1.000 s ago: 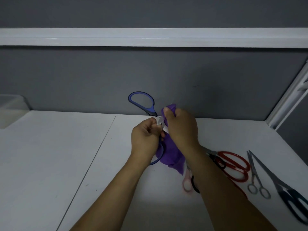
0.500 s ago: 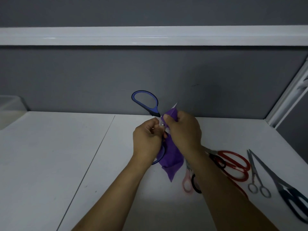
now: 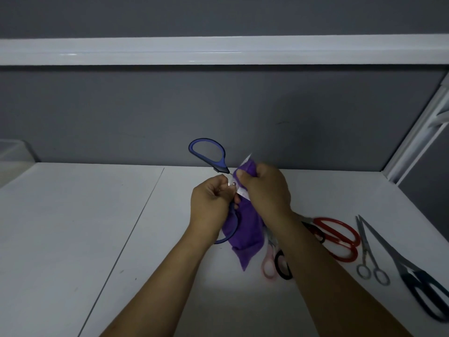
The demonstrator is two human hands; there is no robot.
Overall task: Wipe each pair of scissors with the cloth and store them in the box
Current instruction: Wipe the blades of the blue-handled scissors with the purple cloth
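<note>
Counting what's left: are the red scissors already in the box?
No, the red scissors lie on the table.

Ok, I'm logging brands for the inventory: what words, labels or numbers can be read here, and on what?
None can be read. No print shows on the blue scissors, the cloth, the red scissors, the steel scissors or the box at far left.

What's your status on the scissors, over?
Left hand grips blue scissors, opened wide. Right hand pinches purple cloth round one blade. Red scissors and others lie on table, right. Box far left.
</note>
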